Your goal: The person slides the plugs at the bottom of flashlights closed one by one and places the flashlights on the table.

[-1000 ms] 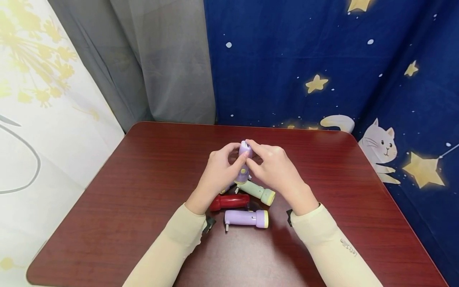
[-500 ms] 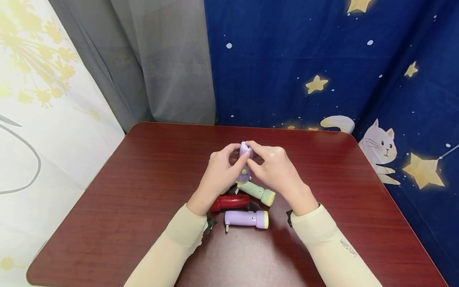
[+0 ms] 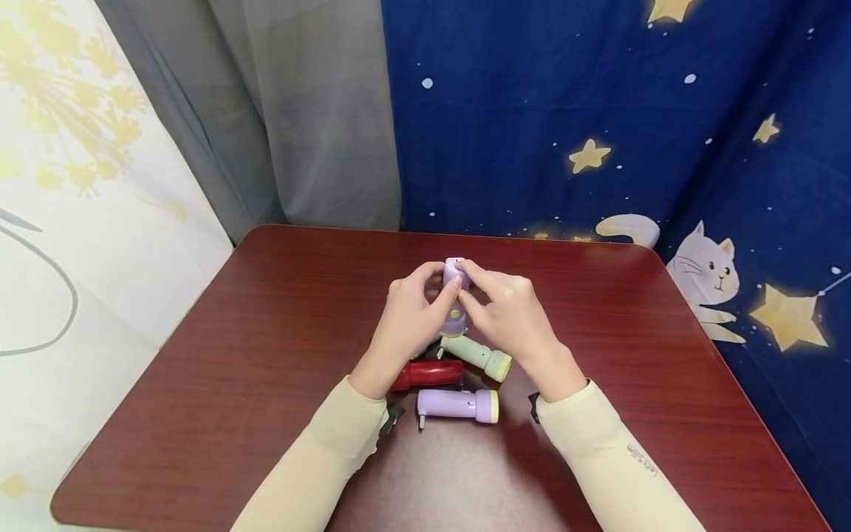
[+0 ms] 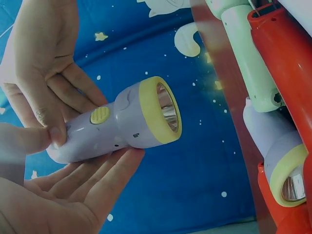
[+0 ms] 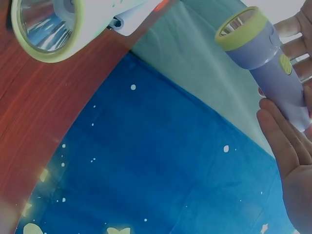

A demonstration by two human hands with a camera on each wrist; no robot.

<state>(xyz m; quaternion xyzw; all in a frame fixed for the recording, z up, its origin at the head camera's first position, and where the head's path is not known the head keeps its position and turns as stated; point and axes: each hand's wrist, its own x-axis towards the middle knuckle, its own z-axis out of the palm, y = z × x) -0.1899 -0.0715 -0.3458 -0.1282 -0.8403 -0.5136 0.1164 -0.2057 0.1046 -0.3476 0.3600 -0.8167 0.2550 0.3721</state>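
A purple flashlight (image 3: 455, 310) with a yellow button and yellow rim is held off the table between both hands, its tail end up and its lens end down. My left hand (image 3: 411, 314) grips it from the left, thumb across the body; in the left wrist view its fingers (image 4: 105, 187) lie along the underside. My right hand (image 3: 515, 314) pinches the tail end from the right, index finger on top. Below the hands lie a green flashlight (image 3: 473, 353), a red flashlight (image 3: 432, 374) and another purple flashlight (image 3: 448, 404) with a metal prong sticking out.
The dark red wooden table (image 3: 279, 332) spreads around the group. Another purple flashlight (image 4: 273, 129), partly covered, lies among the others. Behind the table hang a grey curtain (image 3: 326, 111) and a blue star-patterned curtain (image 3: 505, 125).
The held flashlight has tilted slightly, and its dark tail slot now shows less. My right index finger has shifted a little over the tail end. The flashlights on the table stay put.
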